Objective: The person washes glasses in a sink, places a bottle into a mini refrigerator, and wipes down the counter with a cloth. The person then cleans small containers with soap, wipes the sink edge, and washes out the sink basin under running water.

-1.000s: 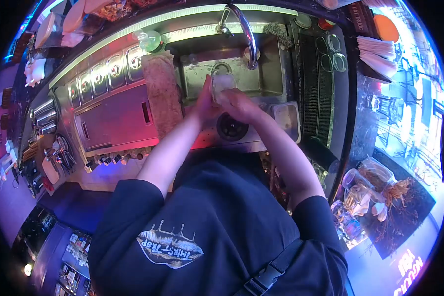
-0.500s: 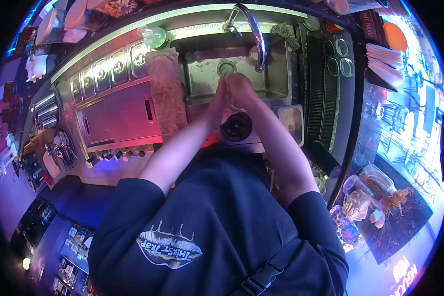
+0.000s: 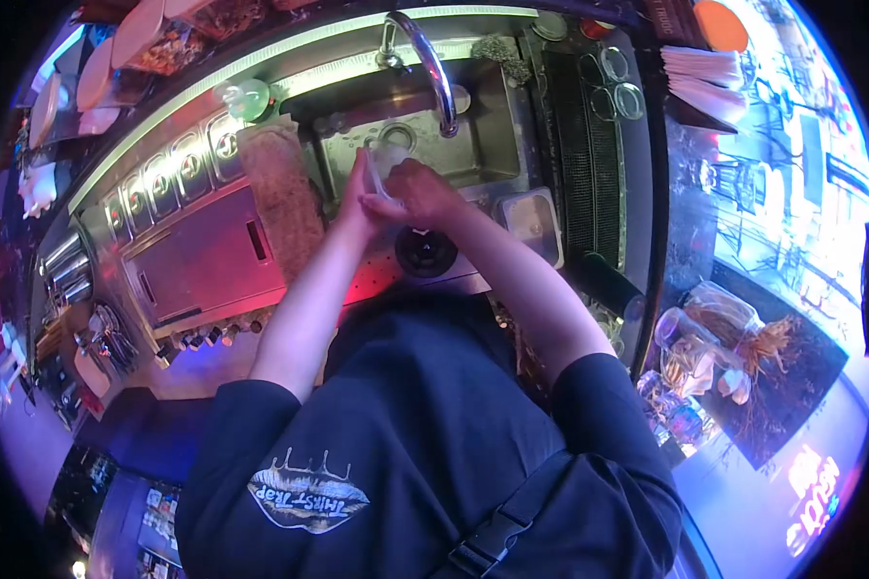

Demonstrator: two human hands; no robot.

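Both hands are held close together above the near edge of the sink [image 3: 497, 159]. My left hand [image 3: 359, 198] is wrapped around a clear, pale glass-like thing [image 3: 377, 177], its fingers along the outer side and its thumb across the lower end. My right hand [image 3: 423, 196] is closed against the other side of that thing; what its fingers hold is hidden. The curved chrome faucet [image 3: 427, 60] arches over the sink to the right of the hands. Just below the hands sits a round black fitting [image 3: 426, 253] on the steel counter.
A brown towel [image 3: 278, 183] lies left of the sink, beside lidded metal containers [image 3: 188, 154]. A small metal tray [image 3: 531, 222] and a black drain mat [image 3: 589, 164] are on the right. Upturned glasses [image 3: 613, 82] stand at the mat's far end.
The view has swung, so the counter sits farther left. My hands have turned and parted slightly, and more of the clear thing shows between them.
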